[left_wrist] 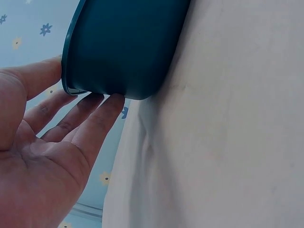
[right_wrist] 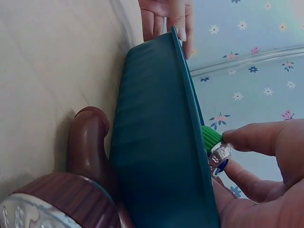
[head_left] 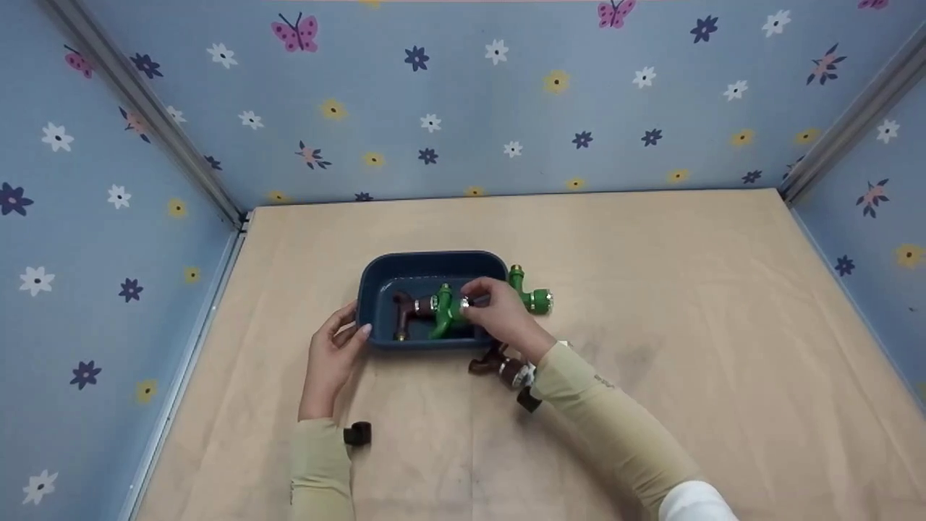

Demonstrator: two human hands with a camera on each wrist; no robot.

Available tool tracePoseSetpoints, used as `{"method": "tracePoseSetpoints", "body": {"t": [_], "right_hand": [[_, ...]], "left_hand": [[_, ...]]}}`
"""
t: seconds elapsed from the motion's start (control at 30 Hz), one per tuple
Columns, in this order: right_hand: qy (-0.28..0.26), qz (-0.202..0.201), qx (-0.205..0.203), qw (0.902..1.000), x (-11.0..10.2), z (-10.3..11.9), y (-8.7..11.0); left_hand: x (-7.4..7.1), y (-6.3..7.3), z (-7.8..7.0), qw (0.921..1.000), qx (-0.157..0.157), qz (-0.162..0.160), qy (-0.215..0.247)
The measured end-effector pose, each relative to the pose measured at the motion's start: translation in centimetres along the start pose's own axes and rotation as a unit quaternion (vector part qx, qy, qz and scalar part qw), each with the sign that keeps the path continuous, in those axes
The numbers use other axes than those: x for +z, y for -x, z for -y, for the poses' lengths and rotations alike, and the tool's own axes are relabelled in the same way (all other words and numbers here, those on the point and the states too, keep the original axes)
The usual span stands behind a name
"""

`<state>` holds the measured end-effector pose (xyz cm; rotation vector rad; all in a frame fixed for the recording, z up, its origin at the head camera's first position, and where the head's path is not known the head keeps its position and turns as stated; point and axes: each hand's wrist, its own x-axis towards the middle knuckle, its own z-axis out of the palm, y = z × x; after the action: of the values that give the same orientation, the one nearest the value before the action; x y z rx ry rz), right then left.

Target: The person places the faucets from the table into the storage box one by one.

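A dark blue plastic basin (head_left: 430, 346) stands on the covered table. My left hand (head_left: 336, 362) holds its left end, thumb at the rim and fingertips against the outer wall, as the left wrist view shows. Inside the basin lies a brown tap (head_left: 405, 312). Right beside it is a green tap (head_left: 443, 311); my right hand (head_left: 503, 315) pinches its ribbed knob with a silver cap (right_wrist: 220, 154) between thumb and fingers. The basin wall hides most of that tap in the right wrist view.
Another green tap (head_left: 535, 298) lies just right of the basin. Close to the front right corner is a second brown tap (head_left: 506, 367), partly under the right forearm. Something pale shows behind the right sleeve (head_left: 608, 412). Flower-patterned panels (head_left: 470, 94) enclose the table's back and sides.
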<state>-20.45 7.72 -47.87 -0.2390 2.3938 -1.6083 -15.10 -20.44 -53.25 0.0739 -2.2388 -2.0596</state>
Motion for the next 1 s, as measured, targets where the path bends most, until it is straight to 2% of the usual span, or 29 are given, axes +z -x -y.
{"method": "tracePoseSetpoints", "body": {"t": [0.23,0.4,0.57,0.67,0.87,1.0], "right_hand": [[0.048,0.017,-0.018,0.9985,0.7,0.0,-0.3],[0.062,0.020,-0.023,0.9976,0.9,0.0,-0.5],[0.055,0.026,-0.015,0.9980,0.9,-0.1,-0.7],[0.053,0.025,-0.007,0.9983,0.8,0.0,-0.8],[0.043,0.023,0.006,0.9988,0.8,0.1,-1.1],[-0.007,0.023,0.038,0.9990,0.9,0.0,-1.3]], "left_hand": [[0.0,0.0,0.0,1.0000,-0.007,-0.002,0.005],[0.1,0.3,-1.5,0.9997,-0.016,0.011,0.015],[0.3,0.7,-2.9,0.9999,0.003,0.016,0.003],[0.3,0.7,-3.1,0.9998,0.007,0.018,0.000],[0.3,0.7,-2.9,0.9999,-0.005,0.015,-0.001],[0.3,0.7,-2.8,0.9999,-0.004,0.015,-0.003]]}}
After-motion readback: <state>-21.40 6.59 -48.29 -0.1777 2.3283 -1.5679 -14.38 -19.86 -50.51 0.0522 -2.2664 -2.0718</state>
